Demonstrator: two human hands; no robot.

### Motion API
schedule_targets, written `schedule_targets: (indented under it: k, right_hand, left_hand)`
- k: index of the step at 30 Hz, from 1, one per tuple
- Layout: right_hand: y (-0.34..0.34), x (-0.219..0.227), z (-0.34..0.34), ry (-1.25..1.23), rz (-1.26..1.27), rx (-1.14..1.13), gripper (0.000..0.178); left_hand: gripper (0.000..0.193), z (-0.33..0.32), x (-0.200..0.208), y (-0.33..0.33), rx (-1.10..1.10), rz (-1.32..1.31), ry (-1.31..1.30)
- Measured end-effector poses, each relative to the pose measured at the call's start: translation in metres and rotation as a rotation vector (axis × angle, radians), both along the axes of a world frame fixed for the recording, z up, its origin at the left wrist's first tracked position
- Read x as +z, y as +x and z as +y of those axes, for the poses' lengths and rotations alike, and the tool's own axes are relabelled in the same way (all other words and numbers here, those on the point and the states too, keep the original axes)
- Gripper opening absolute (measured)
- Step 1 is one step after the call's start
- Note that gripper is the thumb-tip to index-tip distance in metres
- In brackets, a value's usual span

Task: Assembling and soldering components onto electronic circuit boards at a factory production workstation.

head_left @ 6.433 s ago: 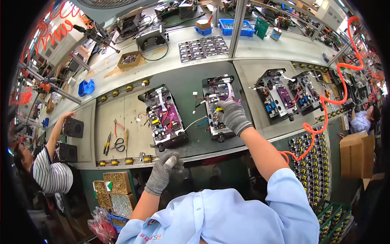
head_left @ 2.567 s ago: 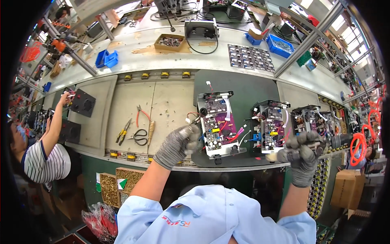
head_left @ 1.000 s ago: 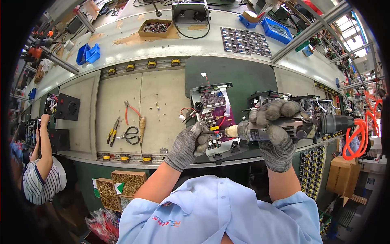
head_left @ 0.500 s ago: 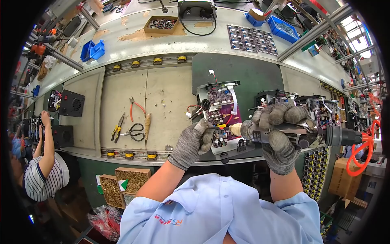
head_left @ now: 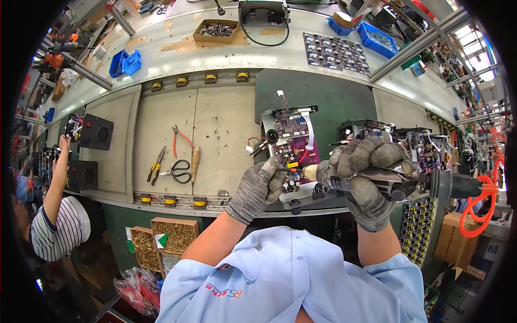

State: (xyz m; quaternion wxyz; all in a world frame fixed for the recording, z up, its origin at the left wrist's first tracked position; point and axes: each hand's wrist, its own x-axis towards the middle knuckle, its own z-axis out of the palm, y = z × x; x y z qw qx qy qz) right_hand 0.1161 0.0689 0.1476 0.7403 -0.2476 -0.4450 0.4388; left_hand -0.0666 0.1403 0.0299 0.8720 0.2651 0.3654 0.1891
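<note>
We hold a power driver in the gloved right hand, its long axis near level and running from side to side across our front. The pale nose collar faces left, toward the gloved left hand; the black coupling and orange hose extend to the right. From the right hand, the bit lies directly left. Of the two hands, the left is nearer to the bit's tip, its fingertips meeting it.

The circuit-board assembly rests on the dark mat. Its long axis runs away from our body, so the driver's nose crosses it roughly at right angles, over its near half. We cannot tell whether the bit stands clear of the boards.

Right hand: fingers wrap over the driver's body, thumb on the near side, in a full grasp.

Left hand: fingers curl inward, with thumb and forefinger pinched on the bit's tip. Any fastener between them is too small to make out.
</note>
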Motion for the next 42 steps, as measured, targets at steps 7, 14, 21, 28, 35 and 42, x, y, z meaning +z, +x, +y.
schedule_targets:
  k: [7,14,21,28,35,42]
  right_hand:
    - [0.007,-0.023,0.021,-0.001,-0.159,-0.158,0.039]
    - [-0.004,-0.052,0.05,-0.226,-0.108,-0.28,0.029]
    - [-0.006,-0.063,0.061,-0.25,-0.122,-0.249,0.03]
    - [-0.007,-0.067,0.062,-0.298,-0.128,-0.239,0.029]
    - [-0.013,-0.068,0.066,-0.287,-0.151,-0.251,0.027]
    - [-0.019,-0.068,0.069,-0.319,-0.197,-0.269,0.029]
  left_hand:
    - [0.046,0.013,-0.048,-0.005,-0.085,0.38,0.138]
    - [0.047,0.016,-0.079,0.009,-0.272,0.674,0.56]
    - [0.044,0.017,-0.096,0.015,-0.22,0.543,0.406]
    - [0.04,0.011,-0.109,0.014,-0.144,0.451,0.357]
    - [0.035,0.009,-0.11,0.015,-0.07,0.41,0.396]
    - [0.036,0.009,-0.112,0.016,-0.022,0.377,0.492]
